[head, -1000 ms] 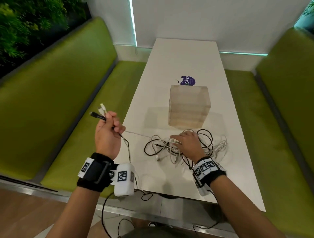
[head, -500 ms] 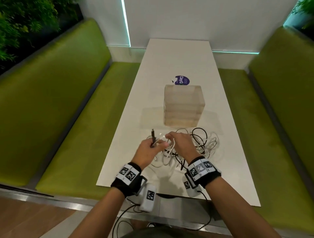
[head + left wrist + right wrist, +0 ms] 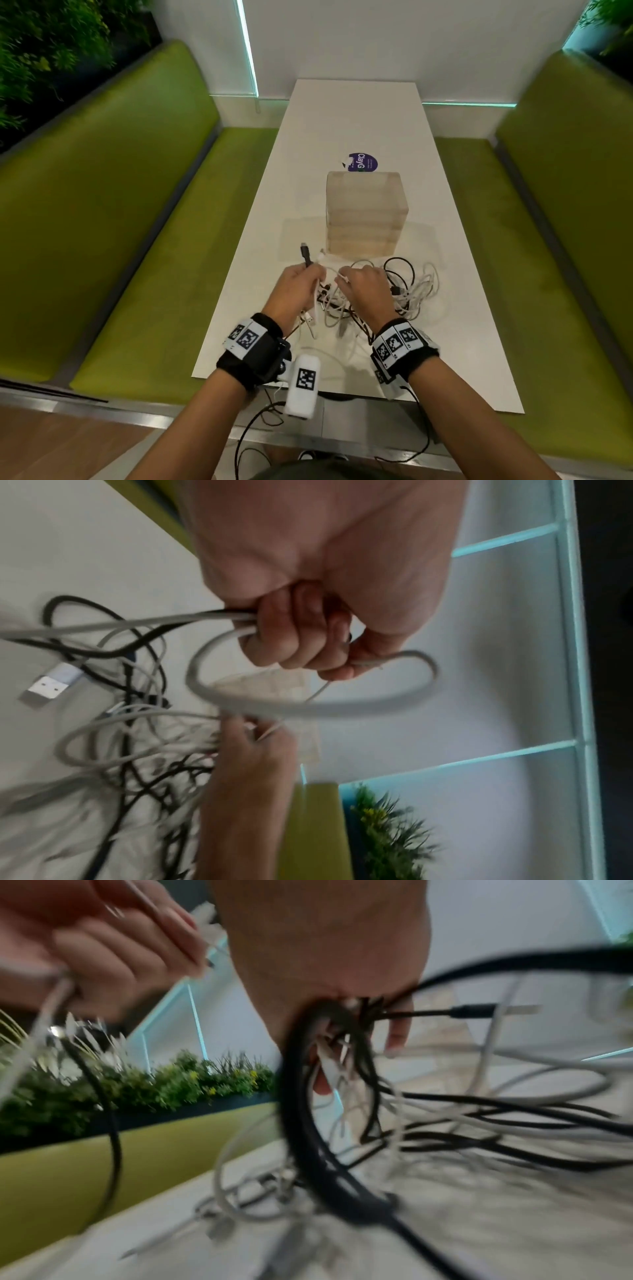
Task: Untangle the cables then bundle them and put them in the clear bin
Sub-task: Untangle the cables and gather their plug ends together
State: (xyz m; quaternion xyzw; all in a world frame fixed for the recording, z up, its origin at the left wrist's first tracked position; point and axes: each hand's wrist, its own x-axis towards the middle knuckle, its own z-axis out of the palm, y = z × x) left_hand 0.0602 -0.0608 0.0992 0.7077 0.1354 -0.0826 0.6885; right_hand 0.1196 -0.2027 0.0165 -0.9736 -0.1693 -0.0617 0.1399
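Cables (image 3: 407, 287) lying tangled, black and white, on the surface (image 3: 356, 113) just before the clear bin (image 3: 366, 212), left hand (image 3: 298, 287) gripping several ends, right hand (image 3: 366, 291) clutching the knot's strands.

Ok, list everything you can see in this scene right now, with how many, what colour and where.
cables: several, white and black, tangled on the near part of the table, some ends held in both hands
clear bin: one, translucent, mid-table just beyond the tangle
sticker: one, purple, on the table behind the bin
table: one, white, between the benches
benches: two, green, left and right of the table
plants: green, behind the benches
left hand: grips black and white cable ends
right hand: pinches a white cable above the tangle
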